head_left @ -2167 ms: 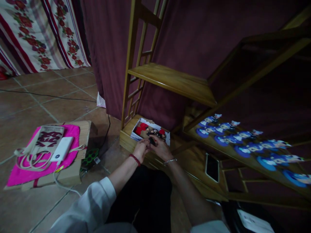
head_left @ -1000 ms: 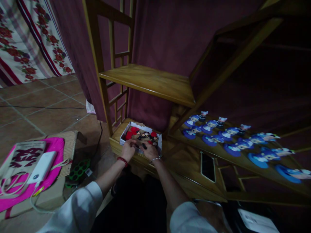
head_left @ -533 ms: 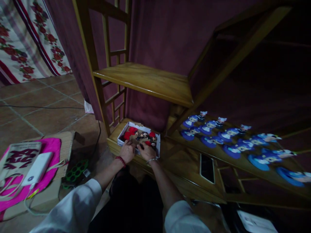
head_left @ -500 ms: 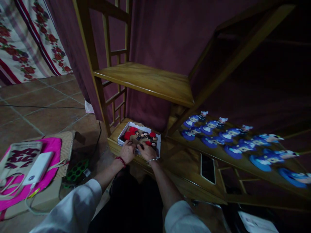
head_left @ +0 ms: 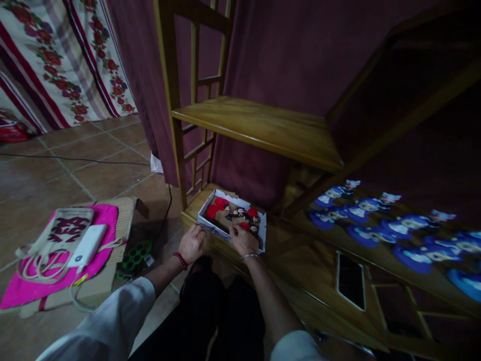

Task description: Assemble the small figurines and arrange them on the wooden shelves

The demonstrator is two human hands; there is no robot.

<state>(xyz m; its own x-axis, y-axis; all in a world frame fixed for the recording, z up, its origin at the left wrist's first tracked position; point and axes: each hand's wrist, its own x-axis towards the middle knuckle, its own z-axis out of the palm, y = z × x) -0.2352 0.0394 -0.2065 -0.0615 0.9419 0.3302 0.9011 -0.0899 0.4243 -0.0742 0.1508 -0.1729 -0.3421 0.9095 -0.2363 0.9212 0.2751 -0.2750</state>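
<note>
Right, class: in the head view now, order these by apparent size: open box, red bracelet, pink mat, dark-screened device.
1. Pink mat, partly covered
2. Open box
3. Dark-screened device
4. Red bracelet

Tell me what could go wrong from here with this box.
The box sits close to the front edge of the low shelf, so a nudge could tip it off. The right hand reaches over its side and might jostle the crowded small figures. The phone might get knocked by an elbow.
</note>
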